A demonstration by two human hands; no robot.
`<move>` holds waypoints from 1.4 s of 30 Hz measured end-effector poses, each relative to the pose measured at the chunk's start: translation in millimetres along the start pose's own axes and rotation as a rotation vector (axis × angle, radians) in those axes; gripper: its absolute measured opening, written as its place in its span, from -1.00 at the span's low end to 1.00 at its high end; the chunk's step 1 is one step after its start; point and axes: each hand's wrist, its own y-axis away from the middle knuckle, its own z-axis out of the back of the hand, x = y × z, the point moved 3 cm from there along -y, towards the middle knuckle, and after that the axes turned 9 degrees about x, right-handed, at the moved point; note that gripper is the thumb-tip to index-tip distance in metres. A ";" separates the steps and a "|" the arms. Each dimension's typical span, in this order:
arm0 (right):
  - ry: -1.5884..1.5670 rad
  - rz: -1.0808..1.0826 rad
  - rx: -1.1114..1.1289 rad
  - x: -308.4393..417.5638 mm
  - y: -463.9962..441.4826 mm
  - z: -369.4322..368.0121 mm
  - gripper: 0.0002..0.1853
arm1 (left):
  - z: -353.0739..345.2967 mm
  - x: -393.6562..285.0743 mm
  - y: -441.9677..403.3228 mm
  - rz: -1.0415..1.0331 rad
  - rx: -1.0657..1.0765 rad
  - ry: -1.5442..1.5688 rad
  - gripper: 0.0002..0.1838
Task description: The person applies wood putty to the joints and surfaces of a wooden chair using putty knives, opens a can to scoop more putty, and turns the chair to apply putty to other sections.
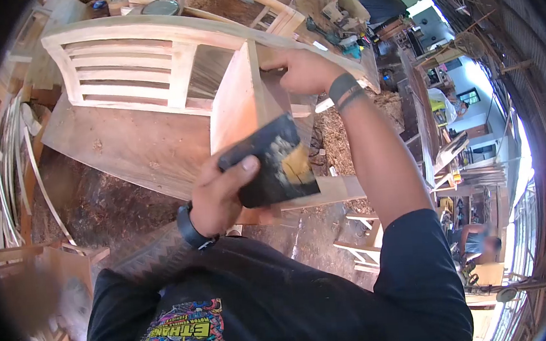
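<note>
My left hand [218, 191], with a dark watch on the wrist, grips a flat black slab [265, 165], thumb on top. The slab's face carries a tan patch and whitish smears; I cannot tell its exact kind. Just beyond it a pale wooden panel [234, 100] stands on edge against a slatted wooden bench back [127, 63]. My right hand [300, 71], banded at the wrist, is at the panel's right side near its upper end. Its forefinger points toward the panel and the other fingers are curled; whatever they may hold is hidden.
Under the bench back lies a broad wooden board [130, 143]. Thin wood strips [7, 172] are stacked at the left. Wood shavings [341, 146] cover the floor. A small wooden frame [363, 240] stands at the lower right, and another person [477, 244] is farther right.
</note>
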 end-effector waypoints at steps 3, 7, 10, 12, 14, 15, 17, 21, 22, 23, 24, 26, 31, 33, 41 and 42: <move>0.038 0.024 -0.040 13.8 31.5 -17.5 -0.44 | 16.1 -14.1 -10.4 -0.083 -0.044 0.032 -0.52; -0.029 0.218 -0.152 36.7 79.1 -38.8 -0.50 | 46.7 -41.8 -32.0 -0.255 -0.112 -0.048 -0.54; -0.111 0.172 -0.149 57.9 106.0 -51.8 -0.48 | 50.3 -62.1 -45.2 -0.337 -0.159 -0.106 -0.56; -0.088 0.209 -0.183 71.5 125.7 -56.8 -0.51 | 63.0 -67.5 -50.3 -0.353 -0.153 -0.124 -0.58; -0.053 0.185 -0.145 82.3 142.8 -62.9 -0.53 | 67.5 -70.1 -50.1 -0.375 -0.149 -0.232 -0.59; -0.019 0.207 -0.167 84.1 151.3 -69.3 -0.55 | 69.7 -71.9 -50.0 -0.390 -0.147 -0.288 -0.60; -0.037 0.238 -0.131 91.1 166.2 -69.6 -0.53 | 83.0 -70.6 -47.5 -0.394 -0.159 -0.228 -0.61; -0.128 0.365 0.080 64.5 159.1 -43.5 -0.55 | 86.1 -76.1 -25.8 -0.393 -0.207 -0.178 -0.64; -0.150 0.420 0.165 54.0 149.3 -33.5 -0.55 | 90.4 -76.7 -18.0 -0.376 -0.237 -0.194 -0.63; -0.139 0.358 0.191 47.4 140.1 -17.2 -0.55 | 98.2 -76.7 -8.7 -0.360 -0.269 -0.212 -0.62; -0.126 0.337 0.118 30.3 121.7 -6.8 -0.55 | 103.8 -76.0 0.6 -0.344 -0.303 -0.232 -0.61; -0.084 0.247 -0.012 -8.2 73.6 12.4 -0.54 | 110.0 -74.1 21.3 -0.347 -0.413 -0.291 -0.60; 0.118 0.067 -0.225 -52.7 -34.3 31.8 -0.55 | 104.6 -68.5 69.4 -0.404 -0.584 -0.384 -0.71; 0.170 0.086 -0.216 -56.4 -60.4 35.4 -0.53 | 113.3 -63.5 91.2 -0.447 -0.704 -0.436 -0.79; 0.118 0.096 0.129 -38.4 -63.6 49.1 -0.39 | 91.9 -55.8 100.0 -0.448 -0.632 -0.367 -0.80; 0.110 0.118 0.193 -31.7 -56.9 48.8 -0.39 | 90.4 -54.6 96.0 -0.448 -0.629 -0.337 -0.79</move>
